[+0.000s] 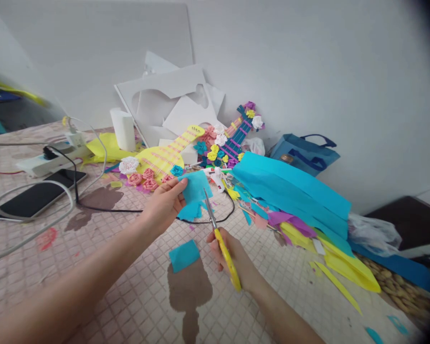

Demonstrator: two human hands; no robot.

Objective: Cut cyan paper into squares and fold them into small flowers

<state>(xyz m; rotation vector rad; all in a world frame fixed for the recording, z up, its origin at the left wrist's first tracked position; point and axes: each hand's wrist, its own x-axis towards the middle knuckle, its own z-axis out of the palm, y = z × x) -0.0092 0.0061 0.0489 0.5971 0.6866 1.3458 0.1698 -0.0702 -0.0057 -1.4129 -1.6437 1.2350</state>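
Left hand pinched blue paper by edge, right hand gripped scissors right there! Clean cut called for taut paper, steady wrist.

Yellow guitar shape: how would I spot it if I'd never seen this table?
Find the white cut-out board by the wall. Just in front lies the yellow guitar shape, striped pink. Unlike it, the guitar shape to its right has a dark blue neck with purple bands.

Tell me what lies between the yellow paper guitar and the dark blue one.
Paper flowers in coral, teal, white and yellow, plus a white boxy piece, in the head view.
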